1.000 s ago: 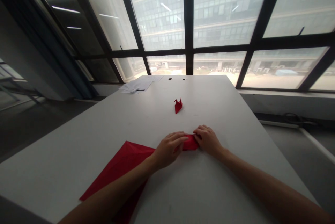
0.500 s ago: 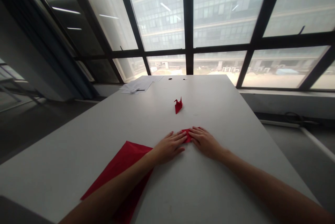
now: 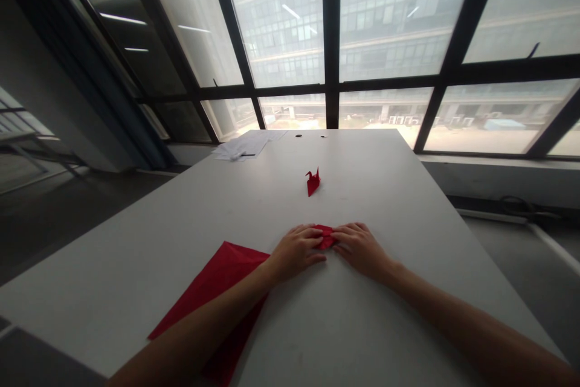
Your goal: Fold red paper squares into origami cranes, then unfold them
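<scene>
A smooth white table [image 3: 385, 194] stands before tall black-framed windows [image 3: 389, 25], loose white paper sheets [image 3: 243, 145] at its far left, any writing too small to read. On it, the left hand [image 3: 295, 252] and right hand [image 3: 361, 250] rest fingers on a small folded red paper piece [image 3: 325, 237]; whether either pinches it, I cannot tell. Beyond stands a red paper crane [image 3: 312, 183]; the left forearm [image 3: 199, 325] partly hides a larger red paper sheet [image 3: 217, 272].

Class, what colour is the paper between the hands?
The paper is red, as the head view shows.
</scene>
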Demonstrator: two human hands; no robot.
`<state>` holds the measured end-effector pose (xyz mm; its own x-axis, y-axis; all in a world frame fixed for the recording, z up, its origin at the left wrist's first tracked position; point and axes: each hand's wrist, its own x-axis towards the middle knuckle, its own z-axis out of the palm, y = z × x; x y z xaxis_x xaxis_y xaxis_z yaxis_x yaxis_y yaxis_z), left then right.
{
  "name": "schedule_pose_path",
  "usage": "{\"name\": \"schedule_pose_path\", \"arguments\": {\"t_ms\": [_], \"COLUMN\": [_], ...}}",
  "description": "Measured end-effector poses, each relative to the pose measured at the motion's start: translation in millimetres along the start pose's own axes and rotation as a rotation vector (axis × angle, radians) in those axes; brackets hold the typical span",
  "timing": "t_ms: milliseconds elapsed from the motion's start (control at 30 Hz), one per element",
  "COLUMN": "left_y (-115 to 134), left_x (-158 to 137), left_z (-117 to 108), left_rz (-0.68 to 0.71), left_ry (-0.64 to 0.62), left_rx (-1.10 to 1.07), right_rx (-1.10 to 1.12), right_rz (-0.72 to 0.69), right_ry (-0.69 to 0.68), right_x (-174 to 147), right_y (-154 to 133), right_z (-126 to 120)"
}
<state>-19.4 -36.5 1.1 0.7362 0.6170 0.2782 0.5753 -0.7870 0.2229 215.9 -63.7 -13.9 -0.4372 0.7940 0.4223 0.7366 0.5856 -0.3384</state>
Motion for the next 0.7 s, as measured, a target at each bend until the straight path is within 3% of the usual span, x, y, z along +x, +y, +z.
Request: {"name": "schedule_pose_path", "arguments": {"t_ms": [333, 500, 700], "left_y": [-3.9, -3.0, 3.0], "left_x": [5.7, 8.7, 5.7], "left_z": [6.7, 6.3, 7.7], "left_rz": [-0.070, -0.124, -0.057], "left_ry": [0.122, 0.160, 0.072], "left_rx": [-0.218, -0.202, -0.037], "right_rx": [-0.003, 0.012, 0.019], "right_rz": [-0.106, -0.169, -0.112], "right_ry": [0.069, -0.069, -0.242], "right_x": [-0.4, -2.0, -2.0], "right_y": [-2.1, -6.5, -6.0], "right_z": [-5.8, -2.6, -2.9]}}
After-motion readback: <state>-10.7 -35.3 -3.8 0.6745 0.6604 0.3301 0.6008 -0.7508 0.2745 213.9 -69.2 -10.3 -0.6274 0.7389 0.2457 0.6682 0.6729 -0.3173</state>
